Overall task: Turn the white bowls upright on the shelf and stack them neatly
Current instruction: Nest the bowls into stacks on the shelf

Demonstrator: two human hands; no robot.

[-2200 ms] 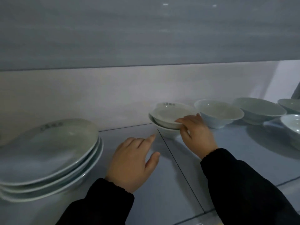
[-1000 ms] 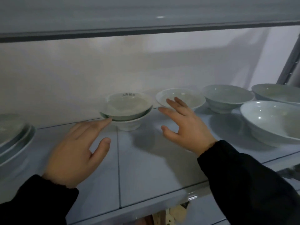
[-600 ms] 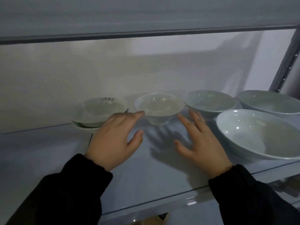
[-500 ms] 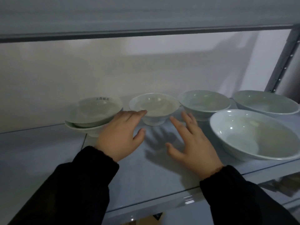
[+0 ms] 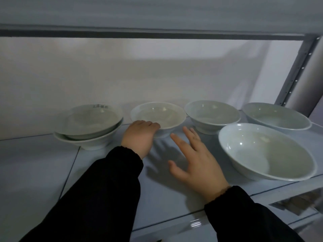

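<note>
We have a stacked pair (image 5: 89,127) done; our left hand (image 5: 139,135) grips the next small bowl (image 5: 162,113), our right hand (image 5: 195,163) is spread empty; the rest stand upright, unstacked.

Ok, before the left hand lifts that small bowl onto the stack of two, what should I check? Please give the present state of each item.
1. Grip: the left hand grips the small bowl at its rim: ok.
2. Upright: the small bowl stands on its foot: ok.
3. Help: the right hand is open, holds nothing: ok.
4. Target: the stack of two bowls is level: not ok, its top bowl lies tilted.
5. Path: the shelf between small bowl and stack is free: ok.
6. Thumb position under the rim: cannot tell, hidden.
</note>
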